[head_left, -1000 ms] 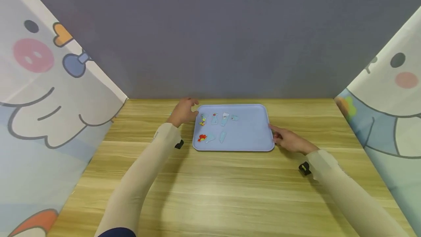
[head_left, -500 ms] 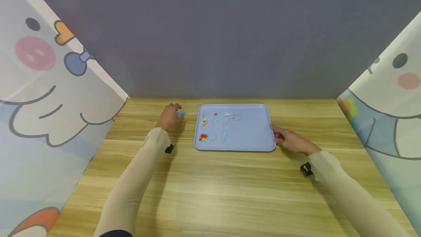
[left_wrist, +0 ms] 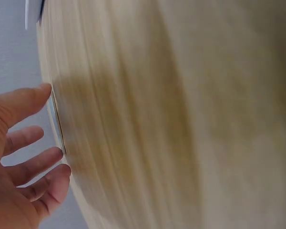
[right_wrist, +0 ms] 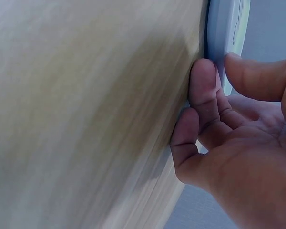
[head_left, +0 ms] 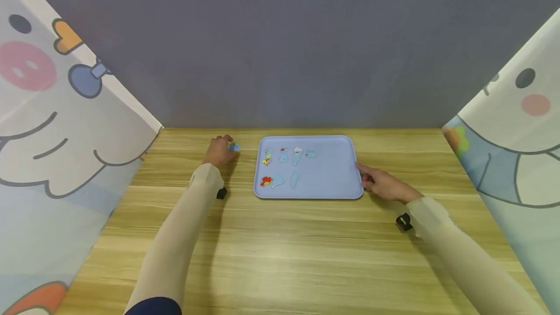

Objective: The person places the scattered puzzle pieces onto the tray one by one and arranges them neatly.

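My left hand (head_left: 218, 152) is on the table left of the tray. Its thumb and fingertips pinch a small flat light-blue puzzle piece (head_left: 234, 147) by its ends; in the left wrist view that piece (left_wrist: 58, 121) lies edge-on at the wood. My right hand (head_left: 385, 185) holds the right rim of a pale blue tray (head_left: 328, 179); the right wrist view shows the thumb by the tray rim (right_wrist: 223, 33) and curled fingers against its outer side. Several irregular printed pieces lie in the tray's left half, among them a red-and-yellow one (head_left: 266, 181) and a white-topped one (head_left: 297, 155).
The wood-grain table (head_left: 280, 247) carries the tray near its far edge. A grey panel (head_left: 302, 52) stands upright behind it. Cartoon-printed walls (head_left: 39, 130) close off the left and right sides.
My left hand has gone left from the tray's rim to the loose puzzle piece and stayed there. My right hand and the tray keep their places; the head view has shifted slightly.
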Demonstrator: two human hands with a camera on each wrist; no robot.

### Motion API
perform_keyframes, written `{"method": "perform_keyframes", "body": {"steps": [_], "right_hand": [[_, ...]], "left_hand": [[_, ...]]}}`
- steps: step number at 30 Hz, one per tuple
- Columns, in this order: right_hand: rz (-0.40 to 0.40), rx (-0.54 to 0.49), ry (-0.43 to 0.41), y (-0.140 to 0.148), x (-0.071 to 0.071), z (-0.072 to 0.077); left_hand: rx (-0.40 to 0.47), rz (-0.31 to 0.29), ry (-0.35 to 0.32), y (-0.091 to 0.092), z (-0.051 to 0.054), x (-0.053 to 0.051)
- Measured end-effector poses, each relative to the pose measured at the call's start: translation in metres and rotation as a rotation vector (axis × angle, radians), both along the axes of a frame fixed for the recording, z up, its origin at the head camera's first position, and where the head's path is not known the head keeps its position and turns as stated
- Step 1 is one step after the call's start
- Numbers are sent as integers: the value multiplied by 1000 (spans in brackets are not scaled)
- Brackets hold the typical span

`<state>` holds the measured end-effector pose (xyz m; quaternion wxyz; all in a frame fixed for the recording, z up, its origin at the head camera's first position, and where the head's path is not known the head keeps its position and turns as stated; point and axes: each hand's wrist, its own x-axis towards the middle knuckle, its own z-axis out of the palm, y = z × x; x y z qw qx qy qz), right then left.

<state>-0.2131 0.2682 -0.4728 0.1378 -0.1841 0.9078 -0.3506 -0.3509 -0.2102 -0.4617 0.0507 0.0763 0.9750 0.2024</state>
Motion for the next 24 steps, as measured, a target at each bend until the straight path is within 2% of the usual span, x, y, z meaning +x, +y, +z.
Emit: {"method": "perform_keyframes", "body": {"steps": [6,12,19,24], "right_hand": [[7,7,2,-1,0,-1],[5,6,0,-1,-1,2],[8,9,35,0,-1,1],[9,13,22,0,0,-1]], "left_hand": [[4,-6,-13,4,0,-4],[-29,-28,34,7,-1,-10],[-43,-58,50,5,-1,-10],[-30,-58,44,4,-3,-9]]}}
